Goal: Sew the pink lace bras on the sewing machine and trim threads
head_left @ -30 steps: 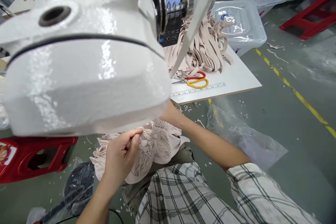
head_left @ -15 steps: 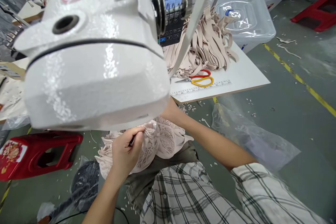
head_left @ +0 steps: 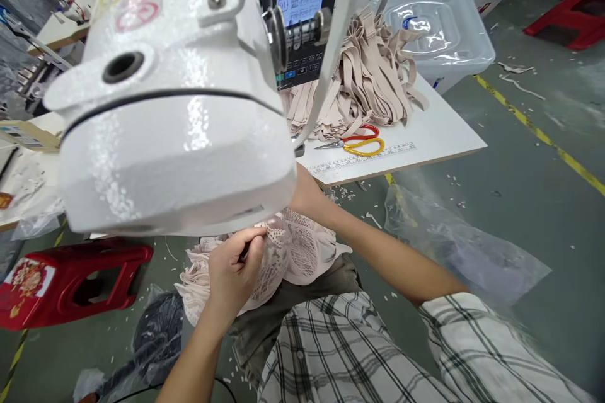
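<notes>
A pale pink lace bra (head_left: 305,255) lies across the lap, below the white sewing machine head (head_left: 174,157). My left hand (head_left: 239,271) is closed, thumb pressed to forefinger, pinching the bra's lace edge near the machine's underside. My right hand (head_left: 306,194) reaches up beside the machine head at its right end, just above the other cup. Its fingers are hidden behind the machine, so what they touch does not show. More ruffled pale pink fabric (head_left: 196,283) hangs to the left of my left hand.
On the white table (head_left: 449,132) lie scissors (head_left: 363,146) with red and yellow handles, a printed ruler scale (head_left: 397,151) and a heap of beige straps (head_left: 373,75). A control panel (head_left: 302,12) stands behind the machine. Red stool (head_left: 123,264) at left; lidded plastic bin (head_left: 439,31) at right.
The view has shifted slightly, so the machine head sits a little lower and its top shows more. Both hands keep nearly the same place at the bra.
</notes>
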{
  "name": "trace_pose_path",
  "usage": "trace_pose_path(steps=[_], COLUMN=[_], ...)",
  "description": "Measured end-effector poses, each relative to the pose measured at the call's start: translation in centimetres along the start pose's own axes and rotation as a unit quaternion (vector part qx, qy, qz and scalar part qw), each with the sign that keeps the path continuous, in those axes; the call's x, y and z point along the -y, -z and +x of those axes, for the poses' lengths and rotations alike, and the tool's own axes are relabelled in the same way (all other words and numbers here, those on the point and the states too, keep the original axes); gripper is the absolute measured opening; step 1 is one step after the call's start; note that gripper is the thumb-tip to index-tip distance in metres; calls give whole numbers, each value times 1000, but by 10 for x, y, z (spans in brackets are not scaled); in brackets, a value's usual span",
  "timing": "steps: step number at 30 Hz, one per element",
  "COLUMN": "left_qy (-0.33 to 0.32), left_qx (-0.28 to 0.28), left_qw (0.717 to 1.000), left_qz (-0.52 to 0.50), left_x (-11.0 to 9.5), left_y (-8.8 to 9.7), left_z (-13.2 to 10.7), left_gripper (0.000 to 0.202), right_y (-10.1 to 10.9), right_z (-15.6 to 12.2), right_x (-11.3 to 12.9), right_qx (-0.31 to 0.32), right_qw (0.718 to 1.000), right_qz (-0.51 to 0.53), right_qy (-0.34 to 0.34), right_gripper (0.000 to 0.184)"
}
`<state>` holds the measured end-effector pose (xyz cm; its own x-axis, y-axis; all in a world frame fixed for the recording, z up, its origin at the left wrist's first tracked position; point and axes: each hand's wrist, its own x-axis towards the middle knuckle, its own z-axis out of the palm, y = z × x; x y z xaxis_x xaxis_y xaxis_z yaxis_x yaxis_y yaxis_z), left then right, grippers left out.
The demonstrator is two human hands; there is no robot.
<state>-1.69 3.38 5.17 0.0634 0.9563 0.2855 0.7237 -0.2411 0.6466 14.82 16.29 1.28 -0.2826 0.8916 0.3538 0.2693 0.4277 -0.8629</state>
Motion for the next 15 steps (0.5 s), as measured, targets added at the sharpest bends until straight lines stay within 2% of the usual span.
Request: trace_pose_path(steps=[5, 7, 10, 11, 13, 15], left_qy=[25, 21, -51, -83, -124, -121], left_qx=[-18, -57, -125, -123, -77, -32], left_qw=[999, 996, 979, 972, 966, 963], left_qz=[27, 63, 156, 180, 212, 240], left_x=[12, 14, 3, -3, -17, -27], left_y=[1, -1, -11, -16, -24, -30], left_z=[-14, -20, -27, -29, -30, -30], left_gripper=[21, 27, 34, 37, 44, 50], right_y=[3, 4, 4, 4, 5, 6], right_z=[-2, -4, -5, -5, -4, -2], right_x=[2, 4, 7, 8, 10, 14], right_qx=[-1, 5, 12, 12, 15, 22], right_qw=[999, 999, 1000, 1000, 1000, 999], right_qz=[39, 34, 16, 11, 6, 1], right_qy=[-1, -8, -13, -14, -22, -33], right_gripper=[11, 12, 11, 9, 6, 5])
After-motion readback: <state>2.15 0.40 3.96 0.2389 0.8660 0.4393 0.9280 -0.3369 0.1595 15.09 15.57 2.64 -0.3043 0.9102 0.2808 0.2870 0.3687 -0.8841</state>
